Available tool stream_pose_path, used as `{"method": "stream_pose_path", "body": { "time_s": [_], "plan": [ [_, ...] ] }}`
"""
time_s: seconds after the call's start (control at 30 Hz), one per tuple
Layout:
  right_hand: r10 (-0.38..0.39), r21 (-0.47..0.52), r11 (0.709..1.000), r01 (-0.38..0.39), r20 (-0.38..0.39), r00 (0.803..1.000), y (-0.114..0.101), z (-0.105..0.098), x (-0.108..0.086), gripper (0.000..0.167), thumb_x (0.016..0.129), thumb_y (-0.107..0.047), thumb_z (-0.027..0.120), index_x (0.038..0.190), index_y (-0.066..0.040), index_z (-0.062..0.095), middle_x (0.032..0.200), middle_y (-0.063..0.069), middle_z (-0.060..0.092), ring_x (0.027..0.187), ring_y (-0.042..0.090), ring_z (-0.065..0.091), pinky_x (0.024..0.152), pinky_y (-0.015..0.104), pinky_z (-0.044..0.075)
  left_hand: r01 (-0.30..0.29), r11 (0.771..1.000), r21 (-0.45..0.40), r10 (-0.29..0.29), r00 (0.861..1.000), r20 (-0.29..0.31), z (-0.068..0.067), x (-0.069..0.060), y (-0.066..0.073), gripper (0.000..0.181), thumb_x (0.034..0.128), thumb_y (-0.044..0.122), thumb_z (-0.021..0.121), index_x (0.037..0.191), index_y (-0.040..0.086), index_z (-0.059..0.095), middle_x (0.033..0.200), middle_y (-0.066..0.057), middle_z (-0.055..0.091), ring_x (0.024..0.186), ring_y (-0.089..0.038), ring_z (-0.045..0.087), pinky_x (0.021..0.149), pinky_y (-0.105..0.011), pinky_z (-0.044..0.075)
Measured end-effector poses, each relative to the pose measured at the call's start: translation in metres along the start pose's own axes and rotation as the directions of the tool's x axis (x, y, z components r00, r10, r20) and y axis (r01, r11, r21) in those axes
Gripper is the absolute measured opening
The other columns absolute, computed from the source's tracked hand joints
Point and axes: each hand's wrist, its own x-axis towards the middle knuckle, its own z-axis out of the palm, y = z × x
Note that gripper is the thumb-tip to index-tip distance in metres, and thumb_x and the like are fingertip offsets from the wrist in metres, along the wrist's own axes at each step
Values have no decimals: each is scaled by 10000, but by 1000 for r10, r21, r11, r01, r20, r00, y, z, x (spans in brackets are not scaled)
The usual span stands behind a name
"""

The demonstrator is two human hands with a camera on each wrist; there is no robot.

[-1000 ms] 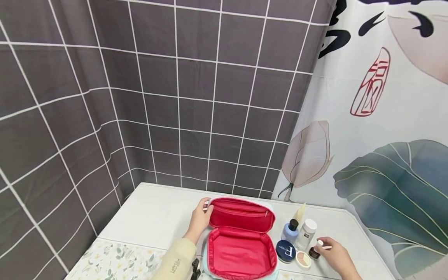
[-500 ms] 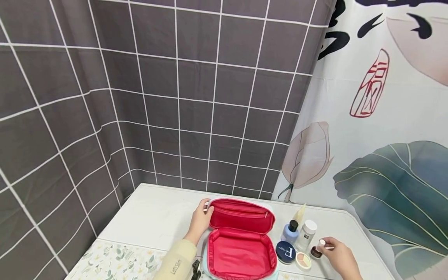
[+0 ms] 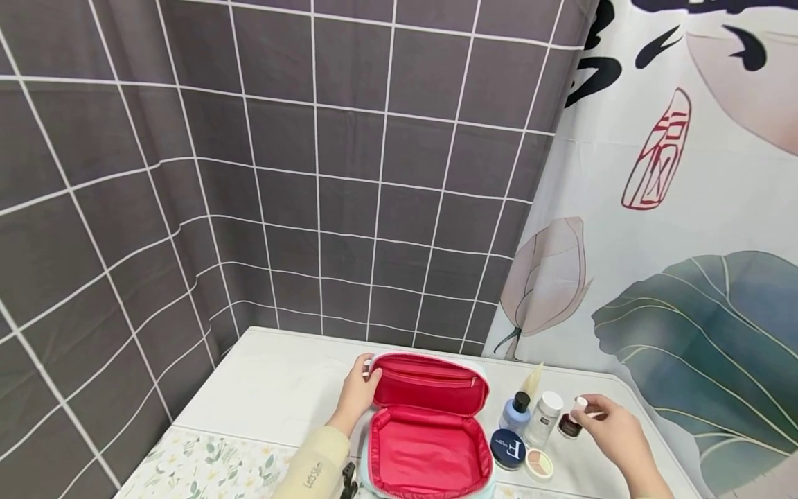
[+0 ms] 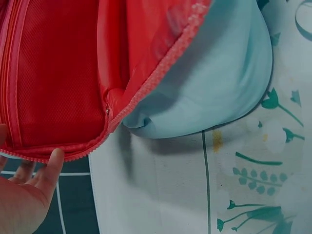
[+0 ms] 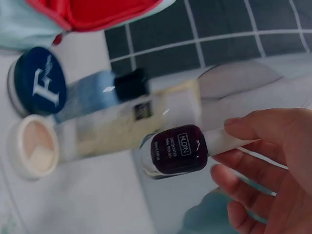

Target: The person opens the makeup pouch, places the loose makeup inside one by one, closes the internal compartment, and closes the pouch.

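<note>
- Nail polish bottle (image 5: 179, 150): just right of the clear bottle (image 3: 544, 419).
- Right hand (image 3: 617, 430) pinches its white cap (image 5: 218, 142) between thumb and fingers; a firm pinch should prevent twisting.
- Left hand (image 3: 355, 395) grips the edge of the lid (image 3: 430, 391); a steady hold should keep the case (image 3: 430, 450) unfolded.

Ahead of you on the tabletop (image 3: 293, 374), the bag (image 3: 431, 454) sits with its lid (image 3: 424, 387) raised at the back. Your left fingers (image 4: 52, 170) pinch the lid's left edge. Just right of the bag is a jar (image 3: 508, 449); right of that, slightly nearer you, a compact (image 3: 539, 465). Behind the jar stands a bottle (image 3: 515, 418), with a second bottle (image 3: 544, 421) to its right and a tube (image 3: 533, 380) behind them. Right of the second bottle, your right fingers (image 5: 243, 126) hold the nail polish (image 3: 569, 427). A curtain (image 3: 349, 173) hangs behind the tabletop.
</note>
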Motion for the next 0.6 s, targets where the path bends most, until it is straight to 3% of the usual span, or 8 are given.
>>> {"method": "stream_pose_path", "body": {
  "time_s": [0.27, 0.37, 0.43, 0.47, 0.53, 0.6],
  "plan": [
    [-68, 22, 997, 69, -13, 998, -31, -6, -1, 310, 809, -156, 669, 1025, 59, 611, 821, 88, 641, 727, 215, 572, 588, 315, 428, 18, 1000, -13, -18, 1000, -22, 1, 0, 3, 267, 897, 111, 567, 1130, 23, 472, 923, -188, 581, 842, -317, 607, 740, -448, 491],
    [-124, 35, 991, 125, -32, 992, -42, -3, 0, 285, 802, -142, 678, 1006, 48, 621, 802, 73, 641, 709, 189, 565, 584, 305, 425, 4, 1000, -31, -5, 999, -41, 8, 4, -10, 288, 906, 189, 562, 1130, 36, 464, 904, -176, 579, 815, -310, 587, 734, -461, 472],
    [-158, 41, 986, 160, -45, 986, -49, 0, 1, 262, 793, -130, 686, 987, 37, 629, 783, 56, 637, 694, 165, 556, 576, 290, 424, -63, 998, -22, 62, 996, -66, 17, 12, -32, 324, 918, 272, 545, 1140, 53, 457, 877, -152, 578, 771, -262, 575, 686, -410, 470],
    [-172, 45, 984, 174, -53, 984, -52, 2, 1, 254, 788, -123, 689, 981, 32, 632, 775, 48, 637, 686, 151, 554, 575, 283, 425, -72, 997, -24, 70, 995, -68, 20, 14, -37, 354, 919, 304, 541, 1150, 51, 453, 881, -154, 581, 772, -260, 574, 689, -413, 468],
    [-196, 51, 979, 199, -64, 979, -58, 5, 2, 246, 779, -111, 694, 975, 25, 637, 768, 34, 638, 679, 125, 549, 576, 269, 428, -71, 997, -24, 69, 996, -63, 23, 16, -41, 400, 916, 343, 540, 1160, 41, 443, 901, -166, 589, 793, -267, 579, 712, -423, 466],
    [-209, 68, 974, 214, -71, 975, -64, 8, 3, 246, 770, -98, 697, 976, 23, 638, 767, 30, 639, 678, 112, 548, 589, 264, 435, -46, 997, -58, 43, 998, -44, 23, 14, -36, 423, 908, 323, 550, 1168, 12, 430, 951, -203, 586, 852, -300, 579, 764, -451, 459]
  ]
}}
